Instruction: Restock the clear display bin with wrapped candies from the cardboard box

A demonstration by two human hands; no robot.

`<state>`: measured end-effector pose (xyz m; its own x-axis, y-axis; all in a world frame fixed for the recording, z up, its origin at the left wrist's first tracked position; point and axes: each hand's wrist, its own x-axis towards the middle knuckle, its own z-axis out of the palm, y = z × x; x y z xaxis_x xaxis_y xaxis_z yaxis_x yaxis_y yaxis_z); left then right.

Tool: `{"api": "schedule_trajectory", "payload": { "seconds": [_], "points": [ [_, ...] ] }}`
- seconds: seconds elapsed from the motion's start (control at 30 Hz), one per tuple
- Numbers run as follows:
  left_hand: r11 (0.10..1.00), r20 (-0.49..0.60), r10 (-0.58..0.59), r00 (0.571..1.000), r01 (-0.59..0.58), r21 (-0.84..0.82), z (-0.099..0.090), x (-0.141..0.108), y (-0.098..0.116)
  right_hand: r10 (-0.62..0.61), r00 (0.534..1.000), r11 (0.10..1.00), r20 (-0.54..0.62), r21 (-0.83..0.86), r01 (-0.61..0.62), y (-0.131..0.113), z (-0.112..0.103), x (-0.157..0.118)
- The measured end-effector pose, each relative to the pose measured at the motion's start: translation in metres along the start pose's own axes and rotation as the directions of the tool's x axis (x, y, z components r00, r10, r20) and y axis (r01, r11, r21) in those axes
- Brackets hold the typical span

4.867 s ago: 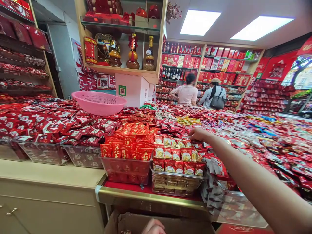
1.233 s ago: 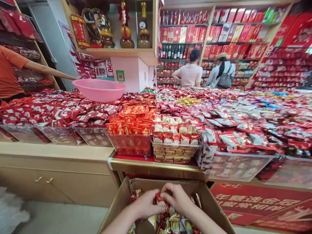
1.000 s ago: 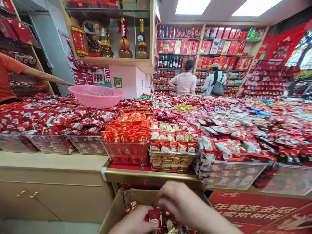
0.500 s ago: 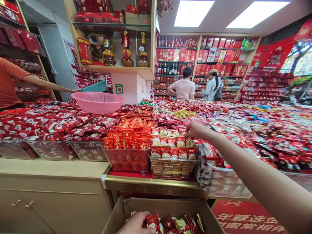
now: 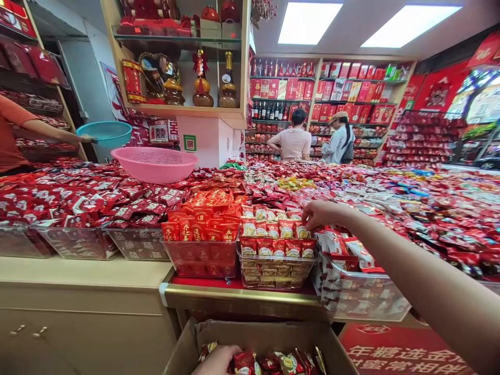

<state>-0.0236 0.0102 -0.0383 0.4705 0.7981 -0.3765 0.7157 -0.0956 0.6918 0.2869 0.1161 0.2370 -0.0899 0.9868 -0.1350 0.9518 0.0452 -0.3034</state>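
Note:
My right hand (image 5: 325,214) reaches in from the right, its fingers pinched on a red-and-gold candy packet (image 5: 302,230) at the right end of a row. Those packets stand in neat rows in a clear plastic bin (image 5: 278,272), with a durian picture on each. Low in the view, my left hand (image 5: 219,360) is inside a cardboard box (image 5: 265,329), beside loose packets (image 5: 247,361) of the same kind. The frame's lower edge cuts it off, so its grip is hidden.
Left of the durian bin stands a bin of orange-red packets (image 5: 201,229); right of it, one of white-and-red packets (image 5: 361,291). A pink basket (image 5: 156,162) rests on the candy display. A co-worker's hand (image 5: 86,138) holds a blue basket (image 5: 107,133). Two people stand behind.
The co-worker's blue basket has moved left and tipped to show its inside. My left hand has sunk slightly lower in the box. My right hand stays at the end of the row.

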Motion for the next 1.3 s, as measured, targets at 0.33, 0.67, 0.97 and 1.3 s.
{"api": "schedule_trajectory", "payload": {
  "seconds": [0.33,0.67,0.97,1.3],
  "points": [
    [1.000,-0.011,0.000,1.000,0.000,0.005,0.000,0.001,-0.001,-0.001,0.994,0.946,-0.107,-0.323,-0.034,-0.018,-0.013,0.010],
    [0.997,-0.013,0.009,1.000,-0.010,-0.079,-0.001,-0.006,0.006,-0.082,0.978,0.924,-0.193,-0.381,0.002,-0.035,-0.002,0.013],
    [0.995,-0.052,0.064,0.997,-0.067,-0.073,-0.001,-0.010,0.009,-0.272,0.951,0.911,-0.148,-0.358,0.205,-0.042,0.020,0.021],
    [0.765,-0.207,0.172,0.963,-0.263,-0.587,-0.006,-0.015,0.035,-0.428,0.843,0.871,-0.327,0.100,0.481,-0.074,0.098,-0.094]
  ]
}}
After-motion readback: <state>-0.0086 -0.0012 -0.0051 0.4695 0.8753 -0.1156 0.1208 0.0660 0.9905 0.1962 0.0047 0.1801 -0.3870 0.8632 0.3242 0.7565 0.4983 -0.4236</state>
